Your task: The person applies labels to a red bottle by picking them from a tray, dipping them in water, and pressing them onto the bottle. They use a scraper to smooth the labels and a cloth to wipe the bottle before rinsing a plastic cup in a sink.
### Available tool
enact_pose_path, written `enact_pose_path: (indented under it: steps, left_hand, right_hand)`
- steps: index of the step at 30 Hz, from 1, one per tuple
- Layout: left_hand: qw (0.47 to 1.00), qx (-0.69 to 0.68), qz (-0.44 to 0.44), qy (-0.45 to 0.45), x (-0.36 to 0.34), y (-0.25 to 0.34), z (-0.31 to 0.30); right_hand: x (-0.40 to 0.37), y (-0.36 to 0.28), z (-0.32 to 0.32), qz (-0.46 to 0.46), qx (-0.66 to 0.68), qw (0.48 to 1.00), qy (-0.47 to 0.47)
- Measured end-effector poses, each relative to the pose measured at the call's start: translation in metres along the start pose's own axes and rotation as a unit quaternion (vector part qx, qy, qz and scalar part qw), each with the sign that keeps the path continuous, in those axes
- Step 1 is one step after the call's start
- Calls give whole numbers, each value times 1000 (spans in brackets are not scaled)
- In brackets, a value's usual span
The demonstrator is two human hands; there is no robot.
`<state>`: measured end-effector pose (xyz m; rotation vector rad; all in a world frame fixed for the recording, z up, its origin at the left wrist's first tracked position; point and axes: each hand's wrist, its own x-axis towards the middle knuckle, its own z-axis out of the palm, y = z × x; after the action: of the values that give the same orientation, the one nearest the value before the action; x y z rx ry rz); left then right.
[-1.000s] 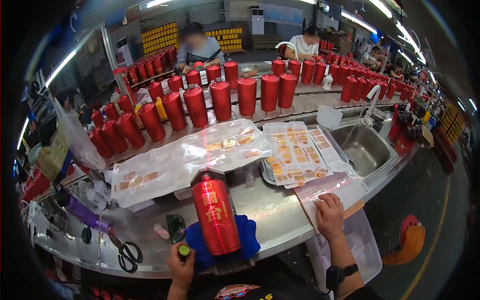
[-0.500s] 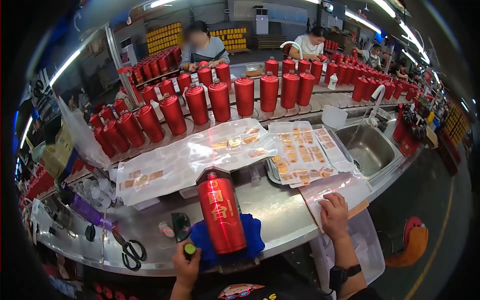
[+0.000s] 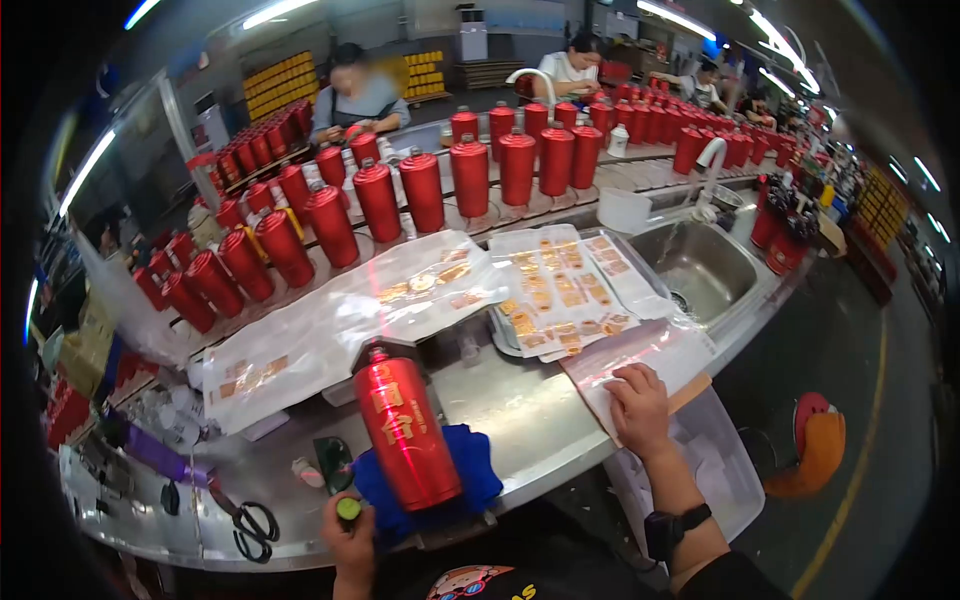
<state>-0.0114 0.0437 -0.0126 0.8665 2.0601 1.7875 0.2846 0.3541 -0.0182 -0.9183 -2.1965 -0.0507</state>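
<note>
A red bottle [image 3: 408,435] with gold characters leans on a blue cloth [image 3: 478,468], its neck end against a dark angular support [image 3: 372,350]. Just left of the cloth, my left hand [image 3: 350,540] is closed round a dark handle with a round green end [image 3: 348,510]. A dark green flat piece [image 3: 333,462] lies beyond that hand. On the right, my right hand [image 3: 640,408] rests on a whitish sheet [image 3: 655,352], its fingers bent but somewhat apart; I see nothing held in them. Gold decal sheets [image 3: 560,285] are beyond it.
Black-handled scissors [image 3: 256,532] and a purple object [image 3: 155,455] lie at the left. A long translucent sheet [image 3: 310,335] spans the bench. Red bottles [image 3: 423,190] line the back. A sink [image 3: 705,275] is at right, above a plastic bin [image 3: 715,455]. Co-workers [image 3: 355,95] sit opposite.
The view has turned, so most of the scene sits further left. My left hand still grips the handle, and my right hand stays on the whitish sheet.
</note>
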Motion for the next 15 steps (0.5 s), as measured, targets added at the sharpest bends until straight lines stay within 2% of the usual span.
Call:
enact_pose_path:
  steps: [2,4,6,8,12,14,15]
  left_hand:
    - [998,-36,-41,-32,0,13,-9]
    - [999,-36,-16,-33,7,14,-13]
    - [995,-59,52,-53,19,53,2]
    - [995,-69,1,-74,23,80,5]
    - [987,19,85,-134,35,103,9]
    - [969,22,175,-173,34,117,9]
    - [965,15,181,-190,30,127,9]
  right_hand:
    - [1,-1,-1,4,11,1000,-6]
    - [1,-1,-2,4,14,1000,1]
    - [0,6,4,-16,28,999,4]
    - [0,1,2,5,32,999,-18]
    - [-1,2,7,-8,40,999,-25]
    - [-2,3,7,-9,46,998,-31]
    - [-3,5,7,-10,39,999,-33]
